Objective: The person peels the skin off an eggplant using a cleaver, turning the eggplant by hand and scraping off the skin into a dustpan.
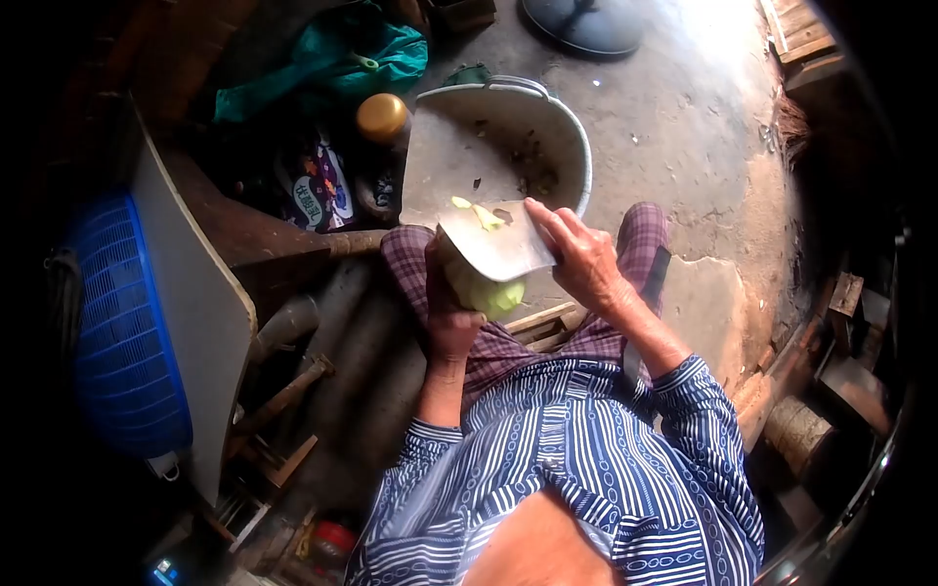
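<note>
A broad pale blade, which looks like a cleaver (508,256), is gripped at its right end by my right hand (589,256). Small yellow-green peelings (487,217) lie on its flat face. Under the blade's near edge shows a pale green rounded vegetable (495,296); its exact kind I cannot make out. My left hand (451,317) is wrapped round the vegetable's left side, the fingers partly in shadow. Both hands are between my knees. Just beyond them is a pale scoop-shaped tub (583,161) with dark scraps inside.
A gold-lidded jar (382,118), a purple printed packet (327,186) and a teal bag (322,63) lie at the far left. Nearer stand a board (195,322) and a blue basket (127,322). A dark round lid (583,24) rests on the floor. Wood pieces (845,293) line the right.
</note>
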Motion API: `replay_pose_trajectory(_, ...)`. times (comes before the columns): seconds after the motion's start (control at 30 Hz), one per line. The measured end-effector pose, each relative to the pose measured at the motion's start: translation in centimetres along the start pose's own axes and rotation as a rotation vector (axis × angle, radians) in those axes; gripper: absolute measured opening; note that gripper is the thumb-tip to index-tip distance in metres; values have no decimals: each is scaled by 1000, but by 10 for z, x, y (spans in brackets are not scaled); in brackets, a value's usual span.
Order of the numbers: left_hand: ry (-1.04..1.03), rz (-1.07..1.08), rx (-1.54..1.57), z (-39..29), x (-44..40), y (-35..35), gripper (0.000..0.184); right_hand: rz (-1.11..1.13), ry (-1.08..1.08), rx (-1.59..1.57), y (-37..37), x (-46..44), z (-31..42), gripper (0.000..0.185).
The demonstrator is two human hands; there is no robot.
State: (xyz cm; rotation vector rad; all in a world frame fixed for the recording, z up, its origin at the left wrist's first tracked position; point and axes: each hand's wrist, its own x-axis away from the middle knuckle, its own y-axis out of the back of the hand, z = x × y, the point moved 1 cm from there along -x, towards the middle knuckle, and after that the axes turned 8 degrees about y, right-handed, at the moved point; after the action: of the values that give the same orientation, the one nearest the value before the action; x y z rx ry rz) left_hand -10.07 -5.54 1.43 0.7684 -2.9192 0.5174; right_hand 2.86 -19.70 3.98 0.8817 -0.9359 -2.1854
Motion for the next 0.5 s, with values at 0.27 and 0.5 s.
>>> replay_pose_trajectory(0.27, 339, -112, -83, 33, 23, 31, 62, 152, 230, -77, 21, 4, 33, 51)
replay_pose_trajectory(0.5, 339, -94, 348, 12, 25, 14, 66, 64, 196, -81, 22, 8, 38, 48)
